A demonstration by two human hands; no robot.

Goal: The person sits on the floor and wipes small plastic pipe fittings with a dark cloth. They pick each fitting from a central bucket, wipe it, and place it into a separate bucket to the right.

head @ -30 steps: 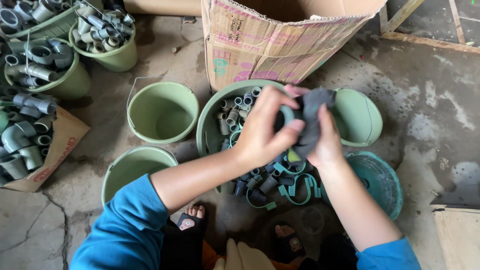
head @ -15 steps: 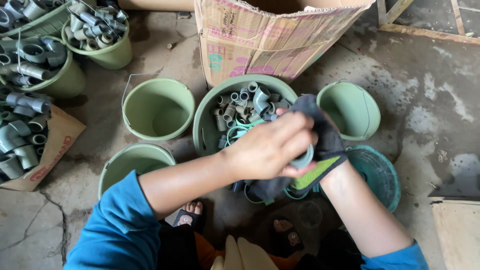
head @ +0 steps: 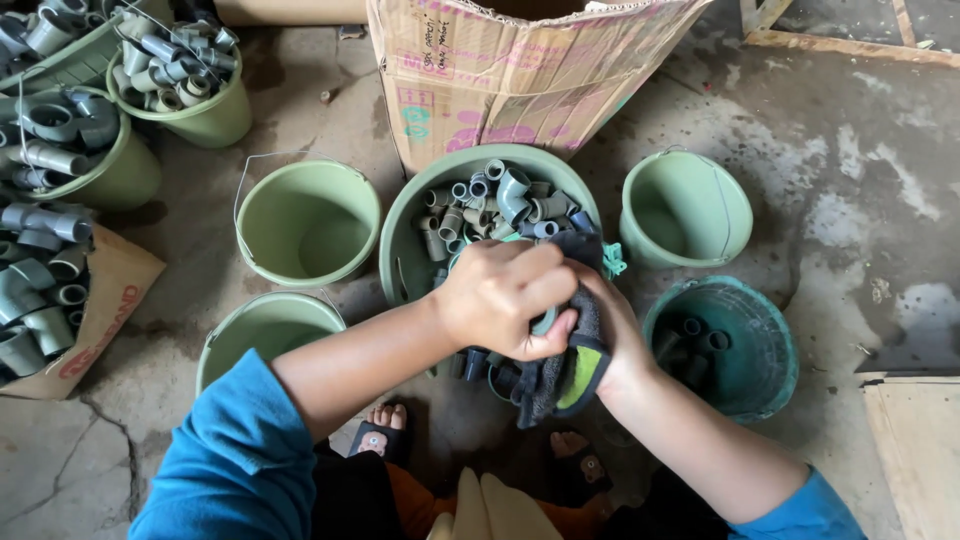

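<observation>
My left hand (head: 505,295) is closed over a teal ring-shaped pipe fitting (head: 545,322), of which only an edge shows. My right hand (head: 612,330) holds a dark grey rag with a yellow-green patch (head: 568,370) wrapped against that fitting. Both hands hover over a large green basin (head: 400,240) filled with several grey pipe fittings (head: 490,205) and teal clamps.
Empty pale green buckets stand left (head: 305,222), lower left (head: 262,332) and right (head: 685,207) of the basin. A dark teal bucket (head: 725,345) holds a few fittings. A cardboard box (head: 500,70) stands behind. Buckets of grey fittings (head: 185,75) crowd the upper left.
Both hands have dropped lower over the basin. The rag, held up and spread earlier, is now bunched around the fitting under my left hand.
</observation>
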